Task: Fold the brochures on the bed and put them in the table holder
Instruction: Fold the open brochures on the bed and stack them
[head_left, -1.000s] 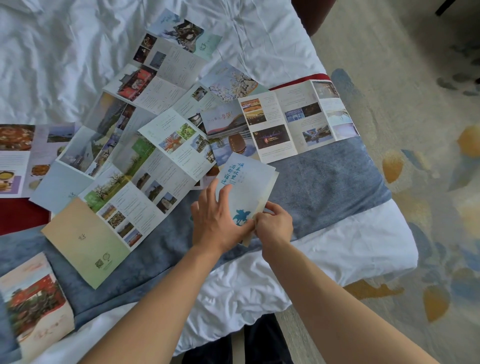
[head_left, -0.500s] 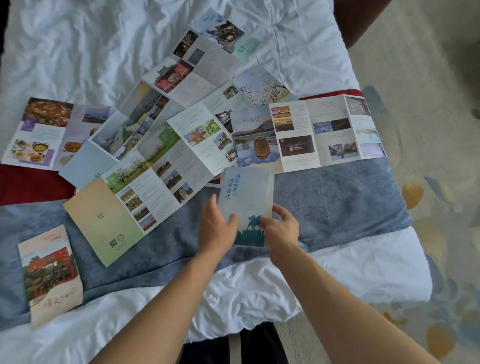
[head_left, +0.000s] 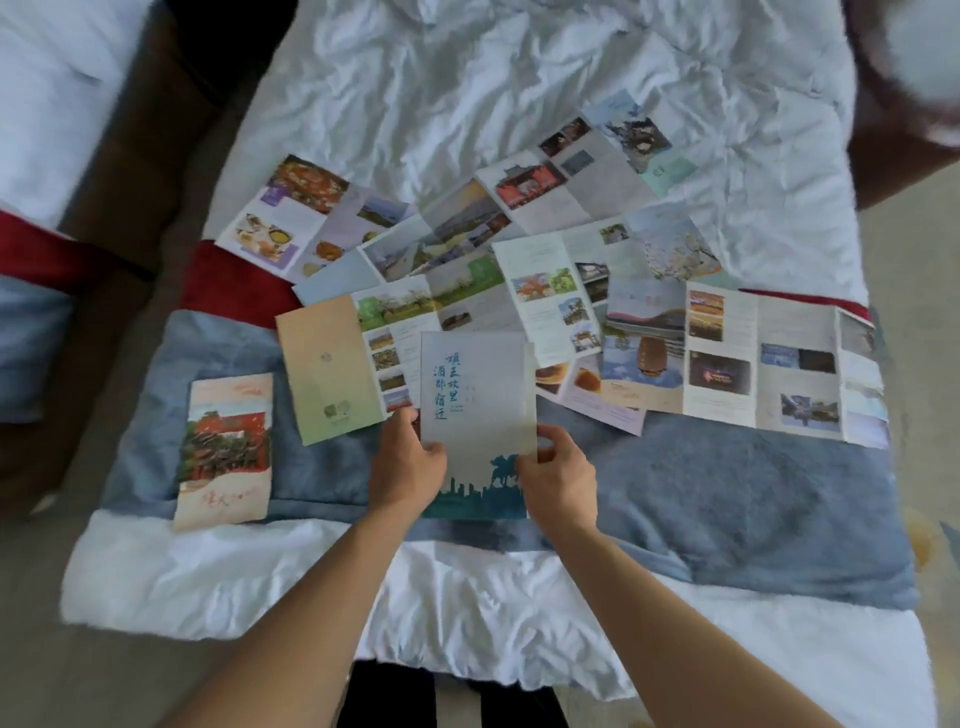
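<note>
A folded pale brochure with blue lettering and a teal skyline (head_left: 478, 410) is upright in front of me over the grey bed runner (head_left: 727, 499). My left hand (head_left: 408, 462) pinches its lower left edge and my right hand (head_left: 558, 475) grips its lower right edge. Another folded brochure with a red building (head_left: 226, 449) lies flat on the runner at the left. Several unfolded brochures (head_left: 571, 291) are spread overlapping across the bed behind, including a wide one at the right (head_left: 779, 364). No table holder is in view.
The white duvet (head_left: 519, 104) covers the bed, with a red strip (head_left: 228, 280) under the runner's far edge. A second bed (head_left: 41, 104) stands at the left across a narrow carpeted gap. Patterned carpet (head_left: 924, 364) lies to the right.
The view has swung left, bringing the second bed into sight. The folded blue-lettered brochure has turned from tilted to straight and upright, with both hands now at its lower edges.
</note>
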